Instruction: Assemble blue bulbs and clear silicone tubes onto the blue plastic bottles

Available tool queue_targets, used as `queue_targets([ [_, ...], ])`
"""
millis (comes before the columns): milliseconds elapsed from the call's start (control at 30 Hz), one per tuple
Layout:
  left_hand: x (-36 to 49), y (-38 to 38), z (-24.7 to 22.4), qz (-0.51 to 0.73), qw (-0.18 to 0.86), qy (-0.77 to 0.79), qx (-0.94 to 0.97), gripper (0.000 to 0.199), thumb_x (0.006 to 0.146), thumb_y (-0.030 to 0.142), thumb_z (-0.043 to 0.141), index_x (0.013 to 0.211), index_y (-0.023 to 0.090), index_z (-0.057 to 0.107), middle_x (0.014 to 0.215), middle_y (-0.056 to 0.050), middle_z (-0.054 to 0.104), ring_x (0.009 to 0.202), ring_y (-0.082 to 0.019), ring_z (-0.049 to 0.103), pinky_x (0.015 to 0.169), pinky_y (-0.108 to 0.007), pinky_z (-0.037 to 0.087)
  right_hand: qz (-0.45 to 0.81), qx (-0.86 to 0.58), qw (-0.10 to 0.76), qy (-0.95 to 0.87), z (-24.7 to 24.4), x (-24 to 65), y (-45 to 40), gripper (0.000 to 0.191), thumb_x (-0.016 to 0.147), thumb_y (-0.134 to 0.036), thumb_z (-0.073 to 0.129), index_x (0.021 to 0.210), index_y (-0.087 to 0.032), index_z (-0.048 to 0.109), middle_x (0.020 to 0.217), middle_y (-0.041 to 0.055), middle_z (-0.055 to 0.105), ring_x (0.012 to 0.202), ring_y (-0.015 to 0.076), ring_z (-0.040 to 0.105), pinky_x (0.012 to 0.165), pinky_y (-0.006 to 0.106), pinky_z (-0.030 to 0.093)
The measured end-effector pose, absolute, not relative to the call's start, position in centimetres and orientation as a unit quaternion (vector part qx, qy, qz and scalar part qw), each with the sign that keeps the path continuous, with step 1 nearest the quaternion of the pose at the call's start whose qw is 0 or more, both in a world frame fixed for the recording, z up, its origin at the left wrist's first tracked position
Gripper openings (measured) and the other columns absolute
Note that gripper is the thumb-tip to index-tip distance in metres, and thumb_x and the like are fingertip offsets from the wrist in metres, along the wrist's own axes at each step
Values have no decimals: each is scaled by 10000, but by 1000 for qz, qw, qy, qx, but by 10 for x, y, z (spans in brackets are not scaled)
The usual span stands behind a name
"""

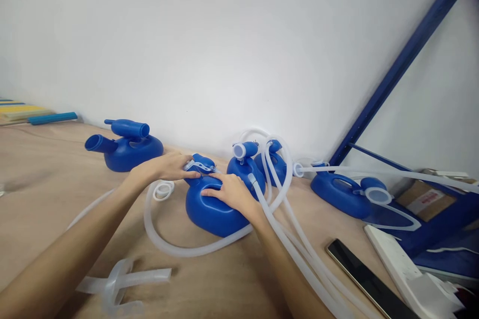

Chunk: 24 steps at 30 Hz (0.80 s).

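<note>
In the head view the blue bottle sits on the table, straight ahead — left hand curled round its neck by the white strap, thumb in front, probably steadying that end. The right hand lies over the body, forearm angled in, thumb parted from fingers, likely bracing it — whether it grips, I can't tell

The front bottle is showing plain blue; the hose beside it is gleaming translucent white. Toward the far left corner of the pale brown table, stacked sheets are showing yellow and blue stripes. Near its right edge, a phone is showing black.
</note>
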<state>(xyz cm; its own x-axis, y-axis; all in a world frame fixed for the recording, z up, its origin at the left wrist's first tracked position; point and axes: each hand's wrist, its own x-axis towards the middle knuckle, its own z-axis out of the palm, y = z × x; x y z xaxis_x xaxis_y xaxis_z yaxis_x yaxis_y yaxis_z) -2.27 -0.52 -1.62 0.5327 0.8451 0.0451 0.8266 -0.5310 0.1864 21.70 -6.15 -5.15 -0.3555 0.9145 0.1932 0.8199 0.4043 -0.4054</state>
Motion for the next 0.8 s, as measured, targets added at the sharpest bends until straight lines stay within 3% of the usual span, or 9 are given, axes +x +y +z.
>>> queue_targets([
  [100, -25, -8, -14, 76, 97, 472, 873, 730, 951, 740, 411, 1325, 166, 664, 1245, -154, 731, 1098, -324, 694, 917, -361, 497, 120, -531, 199, -815, -52, 217, -62, 622, 840, -692, 713, 1373, -372, 682, 1273, 66, 747, 1167, 363, 695, 991, 480, 522],
  [267, -29, -5, -10, 73, 148, 453, 876, 650, 959, 662, 442, 1292, 166, 701, 1072, -118, 783, 804, -254, 747, 797, -318, 529, 127, -532, 194, -815, -50, 217, -62, 629, 841, -702, 703, 1365, -354, 689, 1283, 75, 740, 1157, 356, 699, 995, 473, 517],
  [333, -28, -4, -11, 83, 163, 445, 877, 642, 953, 657, 449, 1294, 179, 709, 1046, -103, 789, 773, -240, 750, 780, -300, 538, 126, -533, 192, -814, -49, 217, -62, 640, 843, -711, 694, 1370, -348, 686, 1272, 81, 742, 1149, 355, 701, 992, 471, 515],
  [567, -28, -1, -22, 130, 116, 453, 874, 716, 989, 580, 373, 1491, 113, 579, 1060, -139, 787, 808, -254, 755, 912, -346, 540, 122, -538, 191, -812, -50, 216, -58, 681, 815, -748, 700, 1342, -316, 715, 1112, 96, 777, 1039, 337, 727, 899, 418, 536],
  [700, -38, 1, -26, 180, 242, 467, 831, 721, 982, 611, 367, 1506, 153, 556, 1198, -129, 755, 882, -272, 756, 794, -337, 591, 132, -535, 190, -813, -51, 219, -58, 696, 783, -747, 735, 1338, -326, 719, 1119, 91, 776, 1071, 343, 720, 915, 413, 532],
  [800, -53, 4, -26, 191, 339, 471, 792, 786, 927, 673, 483, 1538, 178, 495, 1273, -118, 723, 1025, -294, 738, 833, -342, 611, 137, -534, 183, -814, -52, 223, -59, 721, 771, -760, 737, 1367, -356, 696, 1157, 87, 768, 1104, 351, 709, 942, 428, 524],
])
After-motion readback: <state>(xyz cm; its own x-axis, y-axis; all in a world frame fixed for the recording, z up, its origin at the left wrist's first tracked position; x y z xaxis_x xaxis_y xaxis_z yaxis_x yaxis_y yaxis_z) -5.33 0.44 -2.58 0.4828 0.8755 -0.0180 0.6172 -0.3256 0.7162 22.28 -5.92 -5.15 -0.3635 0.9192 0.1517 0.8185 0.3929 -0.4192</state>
